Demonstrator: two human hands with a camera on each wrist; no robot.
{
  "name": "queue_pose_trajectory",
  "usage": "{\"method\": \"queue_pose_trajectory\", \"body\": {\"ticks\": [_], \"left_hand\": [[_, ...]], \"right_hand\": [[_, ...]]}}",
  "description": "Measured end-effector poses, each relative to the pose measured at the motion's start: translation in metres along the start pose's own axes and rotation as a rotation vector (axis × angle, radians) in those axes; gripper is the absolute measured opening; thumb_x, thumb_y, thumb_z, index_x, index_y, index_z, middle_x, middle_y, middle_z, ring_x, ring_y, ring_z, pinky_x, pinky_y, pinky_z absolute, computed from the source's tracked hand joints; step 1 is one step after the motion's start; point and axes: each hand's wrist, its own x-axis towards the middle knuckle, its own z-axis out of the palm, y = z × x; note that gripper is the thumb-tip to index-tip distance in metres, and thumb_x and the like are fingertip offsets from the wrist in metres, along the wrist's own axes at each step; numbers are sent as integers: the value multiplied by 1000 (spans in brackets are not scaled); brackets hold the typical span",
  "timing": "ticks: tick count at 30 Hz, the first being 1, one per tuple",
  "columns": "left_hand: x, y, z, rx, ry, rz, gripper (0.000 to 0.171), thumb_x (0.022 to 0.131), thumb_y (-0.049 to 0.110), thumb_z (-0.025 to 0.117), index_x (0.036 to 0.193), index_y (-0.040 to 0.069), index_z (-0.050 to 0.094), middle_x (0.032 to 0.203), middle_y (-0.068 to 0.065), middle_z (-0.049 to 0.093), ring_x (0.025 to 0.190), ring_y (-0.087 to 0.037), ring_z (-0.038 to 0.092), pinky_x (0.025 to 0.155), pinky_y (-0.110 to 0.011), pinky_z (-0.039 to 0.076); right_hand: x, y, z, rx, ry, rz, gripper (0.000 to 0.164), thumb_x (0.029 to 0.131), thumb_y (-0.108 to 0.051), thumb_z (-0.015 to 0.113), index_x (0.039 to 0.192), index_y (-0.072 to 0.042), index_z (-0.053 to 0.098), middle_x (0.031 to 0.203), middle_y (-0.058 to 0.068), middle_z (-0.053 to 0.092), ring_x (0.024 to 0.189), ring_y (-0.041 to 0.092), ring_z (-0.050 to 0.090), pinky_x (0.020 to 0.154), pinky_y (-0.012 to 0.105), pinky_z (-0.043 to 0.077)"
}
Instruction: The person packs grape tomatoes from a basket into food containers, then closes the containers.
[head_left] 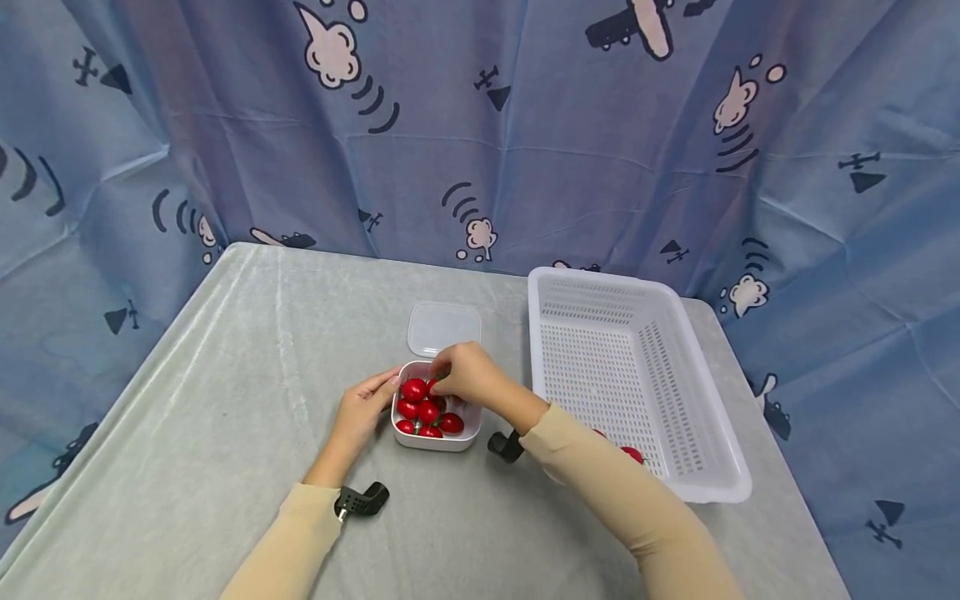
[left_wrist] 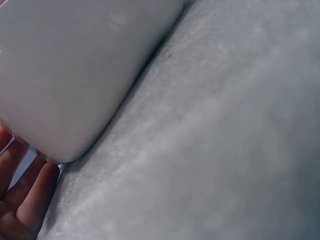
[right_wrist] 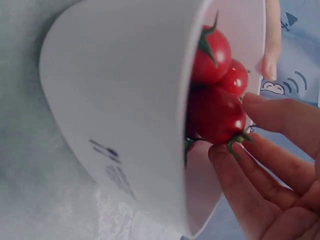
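Note:
A small white container (head_left: 433,444) stands on the table with several red cherry tomatoes (head_left: 428,412) inside. My left hand (head_left: 362,414) rests its extended fingers against the container's outer left side; in the left wrist view, the fingertips (left_wrist: 48,170) touch a lower corner. Reaching over the rim from the right, my right hand (head_left: 471,372) pinches a cherry tomato (right_wrist: 218,116) between thumb and fingers. That tomato has a green stem and sits beside other tomatoes within the container. Part of the container's far inside is hidden by the right hand in the head view.
A translucent lid (head_left: 444,330) lies flat just behind the container. To the right stands a large white perforated basket (head_left: 712,392), with a couple of tomatoes (head_left: 632,454) near its front, partly hidden by the right sleeve. A blue patterned curtain (head_left: 420,108) hangs behind the table.

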Motion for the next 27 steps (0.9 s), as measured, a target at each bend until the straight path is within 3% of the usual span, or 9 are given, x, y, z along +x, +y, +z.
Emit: {"method": "queue_pose_trajectory", "body": {"ticks": [3,9,14,19,27], "left_hand": [[0,0,0,-1,0,-4,35,99,12,60,130,-5,62,131,-24,63,89,4,67,84,-17,57],[-1,1,0,12,16,3,35,98,11,61,129,-6,63,127,-22,66,89,4,67,83,-17,57],[-1,2,0,25,4,9,36,99,14,61,129,-5,62,128,-23,65,91,5,67,83,-16,57],[-1,3,0,17,5,10,36,99,13,61,129,-6,62,130,-25,63,92,6,66,84,-16,56],[-1,4,0,30,-1,12,36,99,13,61,130,-5,62,131,-24,62,94,7,66,85,-15,56]], "right_hand": [[-2,1,-5,60,8,18,18,84,-10,78,100,-2,77,91,10,75,65,17,65,56,20,54],[-7,7,-18,138,72,39,19,87,-18,74,100,-5,77,96,8,76,88,16,67,79,27,58],[-15,12,-29,201,112,44,24,88,-21,72,105,-4,77,103,8,76,98,19,68,89,33,57],[-24,9,-38,255,137,59,23,89,-22,72,105,-7,77,106,8,76,101,20,68,90,34,57],[-42,-1,-48,337,173,34,22,89,-21,72,104,-7,78,103,7,77,90,13,67,81,26,55]]}}
